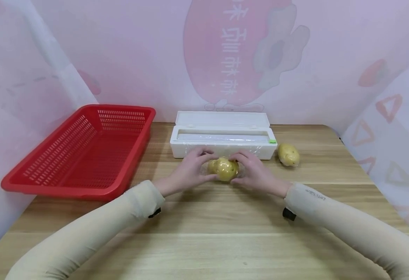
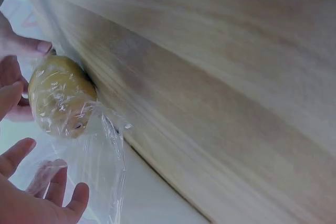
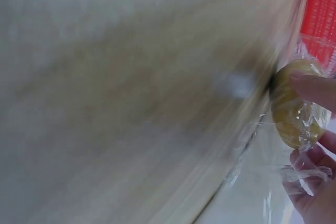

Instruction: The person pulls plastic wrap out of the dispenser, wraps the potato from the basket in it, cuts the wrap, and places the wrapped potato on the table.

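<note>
A yellow potato (image 1: 227, 171) sits between the two hands at the front of a white cling film box (image 1: 222, 151). Clear cling film (image 2: 107, 150) covers it in crinkles and trails off toward the box. From the right, my right hand (image 1: 257, 173) holds the potato, its thumb (image 3: 315, 88) pressed on the wrapped surface and its fingers curled by the far side. My left hand (image 1: 190, 171) cups the other side; in the left wrist view its fingers (image 2: 58, 184) are spread and loosely bent, with film lying over them.
A second potato (image 1: 288, 154) lies right of the box, whose lid (image 1: 222, 118) stands raised at the back. A large red basket (image 1: 122, 177) with slotted sides occupies the left of the wooden table (image 1: 222, 241). Patterned walls (image 1: 138, 58) close off the back and sides.
</note>
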The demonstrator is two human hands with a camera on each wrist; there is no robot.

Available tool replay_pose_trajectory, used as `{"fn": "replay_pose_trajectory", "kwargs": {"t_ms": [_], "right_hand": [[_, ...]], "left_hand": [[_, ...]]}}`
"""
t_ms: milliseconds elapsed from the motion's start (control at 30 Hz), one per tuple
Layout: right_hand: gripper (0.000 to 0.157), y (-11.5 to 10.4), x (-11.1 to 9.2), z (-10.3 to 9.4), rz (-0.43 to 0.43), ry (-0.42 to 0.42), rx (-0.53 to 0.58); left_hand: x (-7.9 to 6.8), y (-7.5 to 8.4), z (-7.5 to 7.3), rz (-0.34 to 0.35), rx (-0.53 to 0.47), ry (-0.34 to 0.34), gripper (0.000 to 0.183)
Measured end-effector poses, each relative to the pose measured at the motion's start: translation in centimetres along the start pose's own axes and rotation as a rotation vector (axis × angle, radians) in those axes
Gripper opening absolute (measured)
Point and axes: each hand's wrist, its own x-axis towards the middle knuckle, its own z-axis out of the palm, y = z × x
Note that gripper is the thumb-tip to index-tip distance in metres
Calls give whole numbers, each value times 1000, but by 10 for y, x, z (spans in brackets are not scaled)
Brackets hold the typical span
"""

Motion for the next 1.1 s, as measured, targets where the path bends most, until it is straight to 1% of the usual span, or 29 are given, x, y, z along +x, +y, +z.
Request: {"fn": "replay_pose_trajectory", "kwargs": {"t_ms": [100,233,333,567,700,933,1100], "right_hand": [[67,6,3,2,39,-21,11],[65,11,7,4,86,-44,22],[62,12,10,3,106,-47,24],[58,17,16,2,116,-52,56],[57,21,18,2,132,-70,64],[55,21,16,-3,130,-92,82],[51,22,15,-6,125,-91,121]], "left_hand": [[2,1,2,39,78,-10,57],[4,0,4,27,142,-39,62],[6,-2,5,14,151,-58,66],[12,-11,6,-18,154,-72,72],[16,-15,9,-25,162,-86,75],[25,-16,17,32,202,-36,65],[25,-16,17,47,235,-50,68]]}}
